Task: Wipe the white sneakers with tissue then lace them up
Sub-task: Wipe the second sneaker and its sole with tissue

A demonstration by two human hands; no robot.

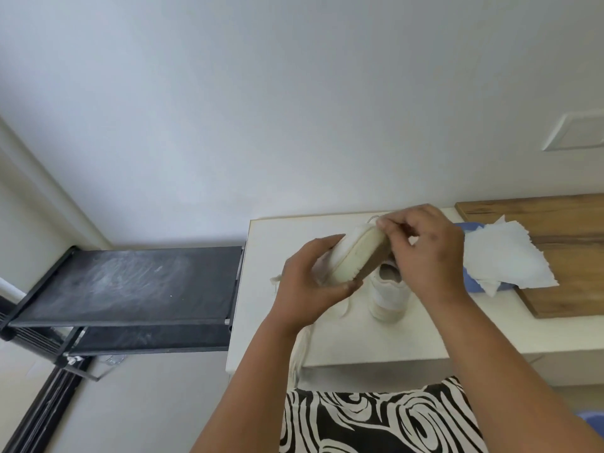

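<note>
Left hand [313, 276]: its grip is clamped on a white sneaker [354, 256], fingers curled over the upper on the far left side, thumb pressed along the near edge of the sole.
Held sneaker: lifted above the table [359, 341], turned on its side so the pale sole with its brown tread faces the camera; one end points up and right toward the other hand.
Right hand [425, 250]: raised at the upper end of the held sneaker, its grip drawn together, fingertips [384, 223] pinching something small there; it looks like a lace [372, 219], a thin loop of which shows just above the fingers, but I cannot tell for sure.
Second sneaker [389, 294]: standing on the table just below and behind the hands, opening upward, heel toward the camera, partly hidden by the right wrist.
Tissue [510, 259]: crumpled white sheets on a blue pack [474, 282], right of the hands, lying at the left edge of a wooden board [562, 256].
Board: resting on the right part of the table, against the wall.
Loose lace [276, 279]: a frayed white end shows left of the left hand, on the table.
Rack [130, 282]: a black, dusty shelf left of the table.
Clothing [376, 420]: black-and-white swirl fabric at the bottom edge.
</note>
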